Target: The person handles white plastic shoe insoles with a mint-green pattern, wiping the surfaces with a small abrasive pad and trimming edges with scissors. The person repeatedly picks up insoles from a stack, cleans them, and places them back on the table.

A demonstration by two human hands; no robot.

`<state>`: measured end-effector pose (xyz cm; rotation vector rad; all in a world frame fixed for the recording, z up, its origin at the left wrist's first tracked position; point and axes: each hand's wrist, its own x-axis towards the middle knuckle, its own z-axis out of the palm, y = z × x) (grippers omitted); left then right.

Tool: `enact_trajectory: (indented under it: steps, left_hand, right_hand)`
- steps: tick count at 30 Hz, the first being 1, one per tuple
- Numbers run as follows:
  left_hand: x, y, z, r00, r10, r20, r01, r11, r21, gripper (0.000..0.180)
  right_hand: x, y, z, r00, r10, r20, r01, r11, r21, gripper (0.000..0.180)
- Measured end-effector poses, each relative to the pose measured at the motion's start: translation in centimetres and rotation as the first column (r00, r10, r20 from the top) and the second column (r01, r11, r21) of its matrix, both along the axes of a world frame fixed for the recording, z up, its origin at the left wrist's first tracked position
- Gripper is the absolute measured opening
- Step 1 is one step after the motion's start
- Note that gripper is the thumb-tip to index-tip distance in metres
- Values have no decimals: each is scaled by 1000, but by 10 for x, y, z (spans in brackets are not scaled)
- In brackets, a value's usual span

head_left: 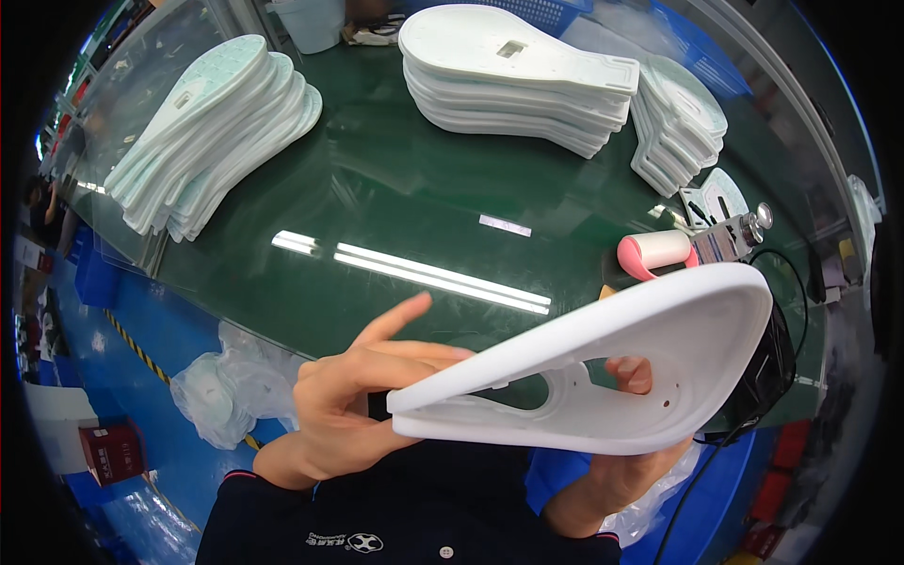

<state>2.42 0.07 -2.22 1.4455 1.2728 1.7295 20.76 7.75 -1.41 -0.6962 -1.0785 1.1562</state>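
Note:
A white moulded plastic shell (702, 372), broad and rounded at one end and narrow at the other, is held tilted in front of my body. Its hollow inside, with raised rims, openings and small holes, faces me. My left hand (344, 405) grips the narrow end, index finger stretched out and thumb along the lower edge. From beneath, my right hand (636, 476) supports the broad end. One of its fingertips shows through an opening; the shell hides the other fingers.
Stacks of white paddle-shaped parts stand at the left (217, 132), the back (513, 85) and the right (678, 118) of the green table (377, 198). A pink-and-white roll (654, 252) sits beside a metal-knobbed device (730, 235). A plastic bag (231, 381) hangs near the left edge.

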Motion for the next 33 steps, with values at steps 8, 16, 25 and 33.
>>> enact_trajectory:
  steps: [8,16,25,33]
  left_hand:
    - [5,11,10,993,-93,-76,93,996,-6,59]
    - [5,18,8,989,18,-144,-53,968,-245,20]
    - [-6,12,25,966,-5,-259,2,1000,-10,29]
    - [-13,11,21,915,61,-398,-54,998,27,30]
  right_hand:
    - [-9,10,-8,875,343,-343,-407,903,-136,32]
    - [3,31,-22,832,549,77,-531,830,-172,56]
    - [77,111,-58,318,-383,867,216,920,327,40]
    - [89,77,-1,583,-475,659,414,872,263,43]
